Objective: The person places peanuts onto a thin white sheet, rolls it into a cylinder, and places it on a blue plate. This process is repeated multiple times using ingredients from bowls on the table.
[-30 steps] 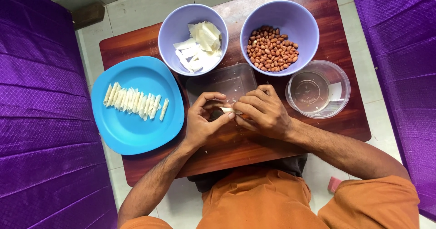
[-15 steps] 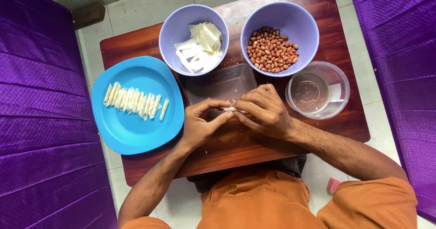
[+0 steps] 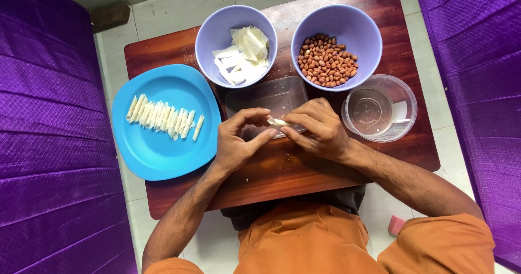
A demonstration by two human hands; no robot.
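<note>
Hands meet mid-bench: the left hand and right hand pinch a small white roll above a clear tray. Bowls sit at the back edge, a blue plate at the left. The left fingers have opened wider than before.

Floor: I see pale square tiles with dark grout lines, slightly scuffed.
Table: I look down on a low reddish-brown wooden table, glossy, standing on the tiles.
Left side: I see purple quilted fabric filling the frame edge.
Right side: the same purple fabric.
Light: soft, even, with faint shadows.
</note>
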